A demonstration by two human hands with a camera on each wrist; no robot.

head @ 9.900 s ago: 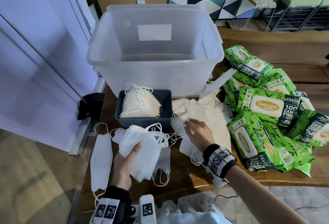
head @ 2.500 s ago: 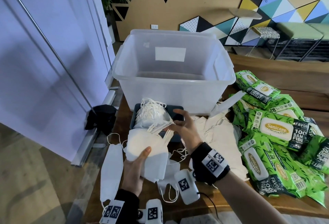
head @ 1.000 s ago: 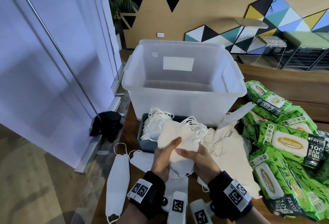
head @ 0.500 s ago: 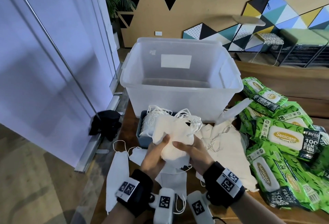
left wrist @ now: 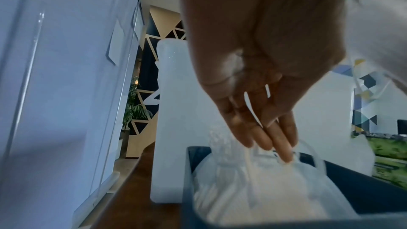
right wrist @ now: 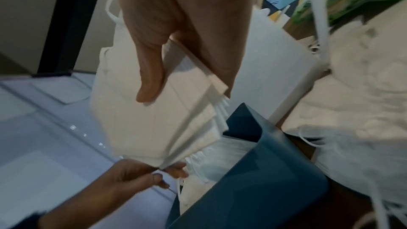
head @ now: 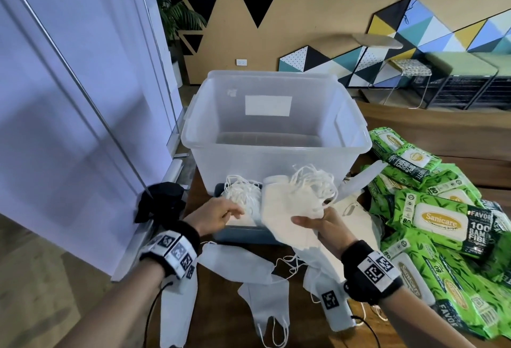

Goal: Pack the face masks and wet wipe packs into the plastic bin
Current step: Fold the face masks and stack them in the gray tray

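Head view: your right hand [head: 322, 224] grips a fanned stack of white face masks [head: 293, 209], thumb on the top face and fingers curled beneath, the ear loops spilling off the far end. The right wrist view shows that stack [right wrist: 154, 119] pinched between thumb and fingers, held above the small dark blue tray [right wrist: 259, 180].

Your left hand [head: 215, 216] reaches over the same tray [head: 243, 233] with fingers extended and fairly straight; in the left wrist view its fingertips [left wrist: 284, 152] touch the ear loops of the masks piled in the tray [left wrist: 253, 189], with one loop running across the fingers. Whether any finger hooks that loop cannot be told.

Just behind the tray stands the clear plastic bin [head: 273, 129], a white label on its far wall. Loose masks [head: 240, 264] lie flat on the wooden table [head: 218, 306] in front of the tray, and more are heaped to its right [head: 356, 217]. The green wet wipe packs [head: 439, 226] are stacked on the table's right side, beside the bin and outside it. A black object [head: 160, 201] sits at the table's left edge, against the white wall panel [head: 69, 126].
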